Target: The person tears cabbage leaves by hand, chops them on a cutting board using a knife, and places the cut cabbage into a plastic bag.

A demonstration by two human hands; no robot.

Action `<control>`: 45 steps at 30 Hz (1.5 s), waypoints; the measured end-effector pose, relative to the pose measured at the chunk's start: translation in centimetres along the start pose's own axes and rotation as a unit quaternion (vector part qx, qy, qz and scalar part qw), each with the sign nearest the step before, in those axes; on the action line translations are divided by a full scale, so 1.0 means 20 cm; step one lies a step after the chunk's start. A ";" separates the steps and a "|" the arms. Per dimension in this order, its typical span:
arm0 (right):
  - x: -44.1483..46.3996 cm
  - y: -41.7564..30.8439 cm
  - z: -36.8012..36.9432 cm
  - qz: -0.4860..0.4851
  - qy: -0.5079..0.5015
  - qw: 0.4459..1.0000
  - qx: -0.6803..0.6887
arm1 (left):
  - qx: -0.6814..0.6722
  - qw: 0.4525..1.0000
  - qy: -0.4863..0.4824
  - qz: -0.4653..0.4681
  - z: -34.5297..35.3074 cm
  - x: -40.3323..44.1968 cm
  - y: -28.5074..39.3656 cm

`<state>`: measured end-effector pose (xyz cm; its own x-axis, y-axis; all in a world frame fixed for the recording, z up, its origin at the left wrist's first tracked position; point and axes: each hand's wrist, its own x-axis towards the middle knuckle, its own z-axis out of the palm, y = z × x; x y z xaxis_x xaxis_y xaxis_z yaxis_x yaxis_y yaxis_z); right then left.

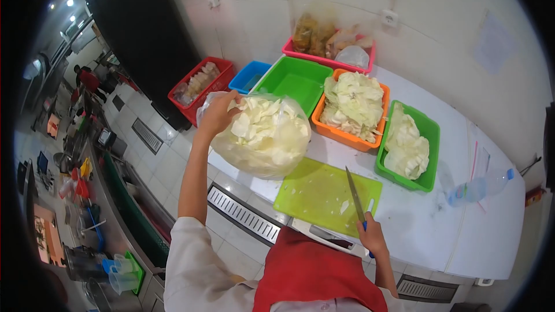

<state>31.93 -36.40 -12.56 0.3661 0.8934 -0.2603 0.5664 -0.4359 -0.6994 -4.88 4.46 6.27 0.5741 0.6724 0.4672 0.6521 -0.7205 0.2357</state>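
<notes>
My left hand [221, 112] grips the rim of a clear plastic bag [260, 162] full of chopped cabbage [266, 121]. In my right hand [373, 236] is a kitchen knife [353, 190] with a blue handle, its blade pointing away from me over a lime-green cutting board [306, 190]. Small cabbage scraps lie on the board. Behind it stands an orange bin [347, 140] heaped with cabbage leaves [354, 104]. To the right, a green bin [430, 144] holds more pale leaves [406, 147].
At the back are a larger green bin [292, 78], a small blue bin [250, 75] and a pink tray [329, 58] with bagged food. A red basket [217, 84] stands left of them. A water bottle [480, 189] lies on the white table [404, 225] at right.
</notes>
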 end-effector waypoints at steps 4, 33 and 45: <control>-0.01 0.04 0.06 -0.054 0.058 0.997 0.000 | -0.002 0.999 -0.043 0.005 -0.03 0.00 -0.01; -0.02 -0.02 0.09 -0.051 0.094 0.993 0.044 | -0.104 0.974 0.188 0.074 0.27 -0.36 0.03; 0.02 -0.07 0.17 -0.100 0.144 0.984 -0.002 | 0.198 0.956 0.202 -0.080 0.25 -0.06 0.05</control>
<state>28.76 -35.07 -13.88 0.4408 0.8938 0.0830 0.6511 -0.2547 -0.7149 -2.40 3.80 1.61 0.2657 0.5909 0.7617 0.8980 -0.4392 0.0275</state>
